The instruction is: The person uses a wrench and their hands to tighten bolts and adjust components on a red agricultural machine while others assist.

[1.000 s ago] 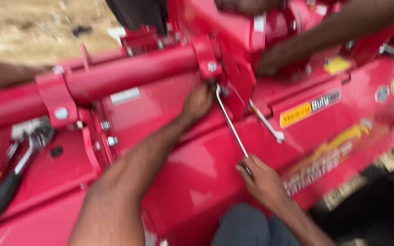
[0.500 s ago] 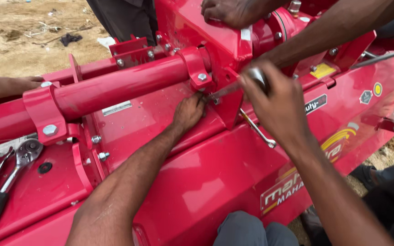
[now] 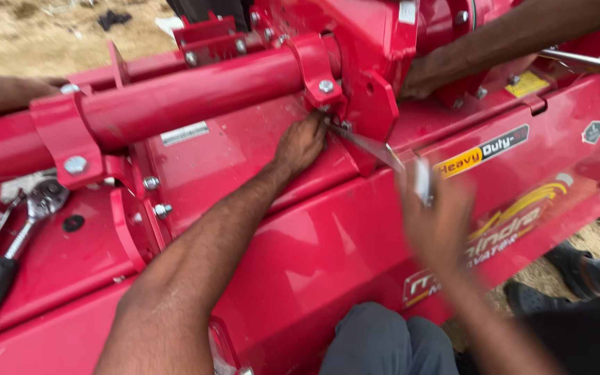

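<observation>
My left hand (image 3: 301, 142) reaches up under a clamp bracket (image 3: 319, 69) on the thick red tube (image 3: 189, 94) of a red farm machine, fingers pinched at the bolt below the bracket. My right hand (image 3: 435, 215), blurred by motion, grips the lower end of a long silver spanner (image 3: 373, 149). The spanner's far end sits at that same bolt by my left fingertips. The bolt itself is mostly hidden by my fingers.
Another person's arm (image 3: 515, 38) lies across the machine's upper right, hand on the housing. A second person's forearm (image 3: 1, 94) rests at the left. A ratchet wrench (image 3: 15, 239) with black handle lies on the red deck at left. Sandy ground lies beyond.
My right hand dropped from high beside the bracket down and right, swinging the spanner's handle downward. My left hand stayed at the bolt. The view moved closer.
</observation>
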